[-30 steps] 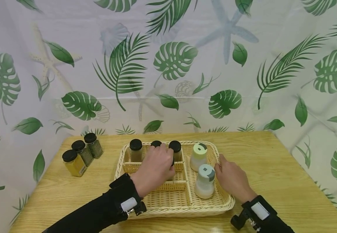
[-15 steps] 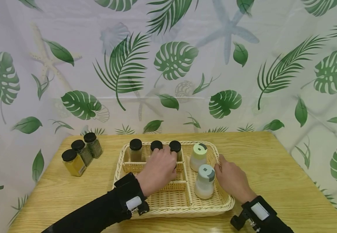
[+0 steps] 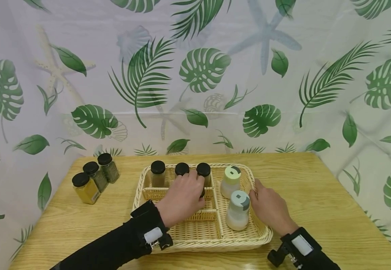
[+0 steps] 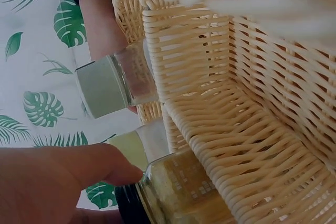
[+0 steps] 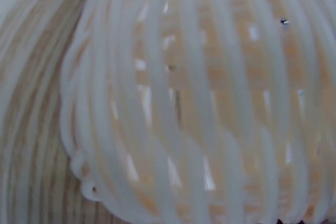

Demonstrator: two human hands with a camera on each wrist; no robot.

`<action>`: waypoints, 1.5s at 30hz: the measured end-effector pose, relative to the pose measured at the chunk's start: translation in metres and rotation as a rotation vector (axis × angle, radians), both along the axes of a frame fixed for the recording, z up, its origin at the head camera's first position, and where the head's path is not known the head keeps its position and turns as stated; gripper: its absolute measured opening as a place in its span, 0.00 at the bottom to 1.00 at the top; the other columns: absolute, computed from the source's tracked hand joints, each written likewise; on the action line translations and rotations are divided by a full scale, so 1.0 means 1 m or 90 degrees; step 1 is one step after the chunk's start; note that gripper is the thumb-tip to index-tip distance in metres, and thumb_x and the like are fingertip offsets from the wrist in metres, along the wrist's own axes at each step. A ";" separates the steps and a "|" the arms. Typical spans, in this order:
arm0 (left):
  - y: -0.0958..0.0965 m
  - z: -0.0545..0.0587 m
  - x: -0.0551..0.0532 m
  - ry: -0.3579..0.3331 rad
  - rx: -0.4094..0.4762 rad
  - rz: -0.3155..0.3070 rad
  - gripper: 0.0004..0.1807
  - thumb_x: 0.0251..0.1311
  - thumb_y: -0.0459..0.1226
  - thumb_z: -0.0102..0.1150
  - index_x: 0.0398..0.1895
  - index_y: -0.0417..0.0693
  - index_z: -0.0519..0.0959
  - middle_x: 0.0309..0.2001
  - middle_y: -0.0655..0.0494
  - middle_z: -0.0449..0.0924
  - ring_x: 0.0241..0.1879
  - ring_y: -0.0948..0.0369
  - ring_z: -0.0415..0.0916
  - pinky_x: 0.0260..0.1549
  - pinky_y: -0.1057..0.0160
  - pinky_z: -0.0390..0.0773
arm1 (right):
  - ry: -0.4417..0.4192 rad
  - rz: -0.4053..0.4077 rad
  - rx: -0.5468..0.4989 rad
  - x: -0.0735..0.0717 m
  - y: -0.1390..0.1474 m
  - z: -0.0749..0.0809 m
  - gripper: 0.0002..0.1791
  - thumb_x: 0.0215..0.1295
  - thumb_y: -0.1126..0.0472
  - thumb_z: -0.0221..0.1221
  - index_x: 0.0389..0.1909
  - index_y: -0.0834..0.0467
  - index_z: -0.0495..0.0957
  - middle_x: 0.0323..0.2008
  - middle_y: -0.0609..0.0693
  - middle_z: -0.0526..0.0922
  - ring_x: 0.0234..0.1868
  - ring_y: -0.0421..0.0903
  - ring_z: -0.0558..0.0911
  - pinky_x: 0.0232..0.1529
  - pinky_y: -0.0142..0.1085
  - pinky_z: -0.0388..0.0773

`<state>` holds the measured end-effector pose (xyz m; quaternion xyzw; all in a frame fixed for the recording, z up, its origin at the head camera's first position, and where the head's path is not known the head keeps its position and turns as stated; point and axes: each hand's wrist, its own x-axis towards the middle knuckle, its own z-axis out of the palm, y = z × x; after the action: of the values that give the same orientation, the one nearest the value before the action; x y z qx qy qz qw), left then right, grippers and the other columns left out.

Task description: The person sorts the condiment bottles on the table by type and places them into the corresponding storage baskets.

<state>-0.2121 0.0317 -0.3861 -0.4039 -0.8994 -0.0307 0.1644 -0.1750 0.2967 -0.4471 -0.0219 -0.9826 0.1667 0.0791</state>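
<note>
My left hand [image 3: 183,197] reaches into the middle compartment of a wicker basket [image 3: 212,245] and holds a spice jar by its black lid. In the left wrist view the thumb presses that lid, and the glass spice jar [image 4: 184,190] shows yellowish contents behind the wicker divider. Most of this jar is hidden by the hand in the head view. My right hand [image 3: 271,206] grips the basket's right rim. Along the back compartment stand black-lidded jars: a left jar [image 3: 158,175], a middle jar [image 3: 182,169] and a right jar [image 3: 203,171].
A yellow-green-topped shaker [image 3: 230,182] and a pale blue-topped shaker [image 3: 238,212] stand in the basket's right compartment. Left of the basket, on the wooden table [image 3: 317,210], are a yellow jar [image 3: 86,190] and two jars of dark green contents [image 3: 97,178]. A leaf-print cloth hangs behind.
My left hand has shifted slightly right and toward me within the middle compartment, uncovering more of the back middle jar's lid. The right hand and basket have stayed in place.
</note>
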 end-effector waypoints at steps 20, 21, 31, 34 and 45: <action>-0.044 0.020 0.010 0.017 0.127 0.014 0.11 0.56 0.44 0.60 0.27 0.45 0.75 0.25 0.55 0.67 0.23 0.60 0.62 0.18 0.64 0.69 | 0.003 0.002 -0.006 -0.002 0.000 -0.002 0.29 0.71 0.57 0.45 0.65 0.74 0.60 0.10 0.47 0.65 0.08 0.40 0.64 0.07 0.33 0.57; -0.048 0.021 0.011 0.019 0.133 0.019 0.11 0.56 0.43 0.59 0.28 0.45 0.75 0.26 0.55 0.69 0.24 0.61 0.63 0.19 0.64 0.70 | 0.002 0.002 -0.006 -0.002 0.000 -0.003 0.29 0.71 0.57 0.45 0.65 0.74 0.60 0.10 0.47 0.65 0.08 0.40 0.64 0.07 0.33 0.57; -0.089 0.026 0.012 0.031 0.176 0.083 0.12 0.59 0.42 0.56 0.38 0.44 0.80 0.32 0.53 0.74 0.29 0.60 0.68 0.20 0.63 0.72 | -0.006 -0.004 -0.006 -0.002 0.002 -0.002 0.30 0.72 0.56 0.44 0.66 0.74 0.60 0.11 0.47 0.64 0.09 0.41 0.63 0.08 0.33 0.57; -0.102 0.025 0.011 0.029 0.187 0.106 0.12 0.59 0.42 0.55 0.38 0.44 0.80 0.35 0.51 0.76 0.31 0.59 0.70 0.20 0.62 0.73 | -0.005 -0.003 -0.007 -0.001 0.002 -0.003 0.29 0.72 0.57 0.44 0.66 0.74 0.60 0.11 0.47 0.64 0.09 0.41 0.63 0.08 0.33 0.57; -0.150 0.020 0.000 0.090 0.239 0.190 0.13 0.53 0.42 0.59 0.34 0.41 0.82 0.33 0.47 0.78 0.29 0.52 0.74 0.11 0.55 0.74 | 0.001 -0.001 -0.013 -0.001 0.001 -0.003 0.29 0.72 0.57 0.45 0.65 0.74 0.60 0.11 0.48 0.64 0.09 0.41 0.63 0.08 0.33 0.58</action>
<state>-0.2125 -0.1182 -0.3660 -0.2299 -0.9140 -0.1444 0.3014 -0.1763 0.2980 -0.4499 -0.0230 -0.9807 0.1769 0.0797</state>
